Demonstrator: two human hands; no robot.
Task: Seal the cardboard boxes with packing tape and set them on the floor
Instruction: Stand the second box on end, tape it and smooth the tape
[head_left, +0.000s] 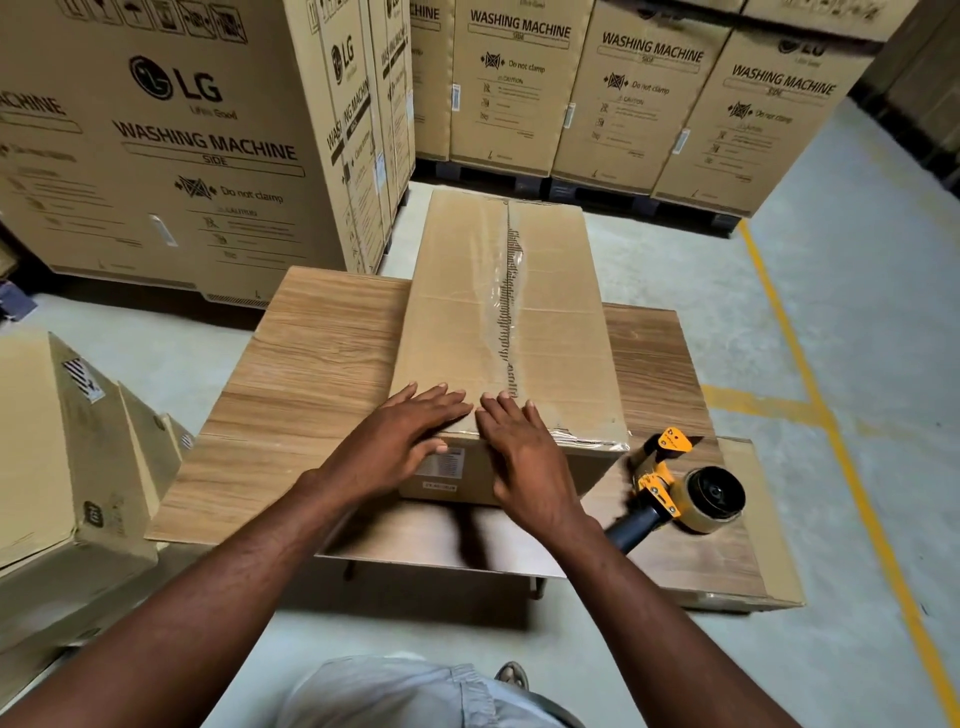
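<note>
Both left hand (410, 436) and right hand (524, 457) press box (462, 312).

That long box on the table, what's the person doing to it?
A person presses the left hand and the right hand flat on the near end of the cardboard box, which lies on the wooden table. Clear tape runs along its top seam. The yellow tape dispenser lies on the table to the right, with no hand on it.

Tape dispenser (675, 486) beside box's (498, 322) right.
</note>
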